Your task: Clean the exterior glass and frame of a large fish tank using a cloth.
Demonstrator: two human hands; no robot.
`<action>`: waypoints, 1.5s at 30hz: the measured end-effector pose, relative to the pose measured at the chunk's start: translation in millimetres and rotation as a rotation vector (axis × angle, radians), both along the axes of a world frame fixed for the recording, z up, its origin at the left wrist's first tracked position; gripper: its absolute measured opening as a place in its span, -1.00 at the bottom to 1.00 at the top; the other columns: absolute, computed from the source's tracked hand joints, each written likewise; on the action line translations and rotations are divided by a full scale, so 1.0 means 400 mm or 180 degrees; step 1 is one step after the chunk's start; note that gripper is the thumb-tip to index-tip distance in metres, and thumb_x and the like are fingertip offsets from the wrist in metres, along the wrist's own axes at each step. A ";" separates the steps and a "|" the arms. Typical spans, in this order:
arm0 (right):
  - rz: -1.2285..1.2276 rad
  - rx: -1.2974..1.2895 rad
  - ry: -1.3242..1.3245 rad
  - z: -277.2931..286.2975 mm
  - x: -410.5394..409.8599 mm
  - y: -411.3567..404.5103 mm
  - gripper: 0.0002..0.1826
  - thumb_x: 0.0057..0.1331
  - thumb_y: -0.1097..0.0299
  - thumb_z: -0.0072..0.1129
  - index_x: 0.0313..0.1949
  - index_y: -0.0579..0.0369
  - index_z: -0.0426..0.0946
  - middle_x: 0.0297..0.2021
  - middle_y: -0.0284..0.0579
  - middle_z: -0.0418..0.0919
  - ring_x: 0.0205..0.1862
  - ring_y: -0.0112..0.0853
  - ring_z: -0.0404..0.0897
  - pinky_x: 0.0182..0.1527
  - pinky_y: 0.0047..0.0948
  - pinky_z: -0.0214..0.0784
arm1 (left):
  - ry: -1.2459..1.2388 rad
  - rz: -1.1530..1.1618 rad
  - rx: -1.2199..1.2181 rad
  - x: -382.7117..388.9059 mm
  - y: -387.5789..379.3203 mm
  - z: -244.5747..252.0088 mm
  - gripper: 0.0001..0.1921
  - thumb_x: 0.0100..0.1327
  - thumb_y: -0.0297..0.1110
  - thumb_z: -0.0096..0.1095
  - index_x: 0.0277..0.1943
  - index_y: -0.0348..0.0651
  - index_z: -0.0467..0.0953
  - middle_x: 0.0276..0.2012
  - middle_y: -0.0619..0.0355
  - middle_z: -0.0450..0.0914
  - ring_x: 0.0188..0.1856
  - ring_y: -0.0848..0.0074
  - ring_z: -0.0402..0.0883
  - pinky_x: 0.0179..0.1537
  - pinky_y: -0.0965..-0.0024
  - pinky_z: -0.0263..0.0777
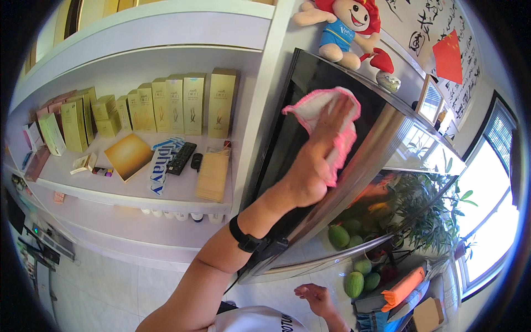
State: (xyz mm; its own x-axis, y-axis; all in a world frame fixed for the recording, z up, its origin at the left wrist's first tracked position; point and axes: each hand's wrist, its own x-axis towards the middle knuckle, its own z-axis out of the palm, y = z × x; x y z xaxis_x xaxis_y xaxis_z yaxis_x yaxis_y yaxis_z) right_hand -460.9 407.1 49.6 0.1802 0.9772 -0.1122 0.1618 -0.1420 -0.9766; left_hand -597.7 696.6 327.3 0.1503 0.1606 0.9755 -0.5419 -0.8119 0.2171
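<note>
My left hand [321, 145] reaches up with its fingers spread over a white cloth with a pink edge [303, 108]. It presses the cloth flat against the black glossy panel [278, 124] of a large cabinet with a shiny metal-toned edge. Part of the cloth hangs down beside the thumb. A black band with a small device [249, 242] circles my left forearm. Low in the view, my right hand [316, 298] hovers in front of my white shirt [261, 319], fingers loosely curled and holding nothing.
A plush doll [342, 35] and a round ornament [388, 81] sit atop the cabinet. White shelves [124, 195] at left hold several gold boxes [194, 103], a remote control [182, 158] and a tan stack [212, 174]. Green melons [354, 284] and an orange bundle [404, 286] lie at lower right.
</note>
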 end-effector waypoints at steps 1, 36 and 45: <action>-0.0082 -0.0116 -0.0009 0.001 0.009 -0.016 -0.84 0.45 0.53 0.04 -0.10 0.29 0.59 -0.19 -0.16 0.68 -0.14 -0.47 0.62 -0.03 -0.45 0.51 | 0.0012 -0.0065 -0.0174 0.010 0.018 0.007 -0.41 0.55 -0.16 -0.36 0.47 -0.40 0.01 0.50 -0.17 0.01 0.55 0.10 -0.09 0.49 0.24 -0.18; 0.0481 -0.0241 -0.0020 -0.015 0.168 0.001 -0.78 0.51 0.45 -0.05 -0.04 0.30 0.56 -0.12 -0.08 0.67 -0.07 -0.34 0.68 -0.02 -0.34 0.58 | 0.0289 0.0346 -0.1293 0.061 0.130 -0.126 -0.30 0.52 0.07 -0.47 0.44 -0.39 0.08 0.47 -0.19 0.09 0.54 0.11 -0.06 0.49 0.26 -0.20; 0.0100 -0.0474 0.0016 -0.009 0.159 -0.050 -0.67 0.53 0.25 -0.01 -0.08 0.30 0.59 -0.20 -0.11 0.69 -0.13 -0.38 0.68 -0.06 -0.36 0.58 | 0.0311 0.0890 -0.2268 0.072 0.279 -0.016 -0.34 0.54 0.00 -0.51 0.43 -0.40 0.13 0.42 -0.13 0.19 0.47 0.20 0.11 0.46 0.33 -0.12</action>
State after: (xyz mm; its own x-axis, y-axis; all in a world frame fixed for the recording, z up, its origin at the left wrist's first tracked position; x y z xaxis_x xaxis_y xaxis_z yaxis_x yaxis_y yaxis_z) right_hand -397.2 387.1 46.2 0.1489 0.9548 -0.2572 0.1638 -0.2803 -0.9458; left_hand -568.8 808.1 320.7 0.0918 0.7896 0.6067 -0.2888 -0.5619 0.7751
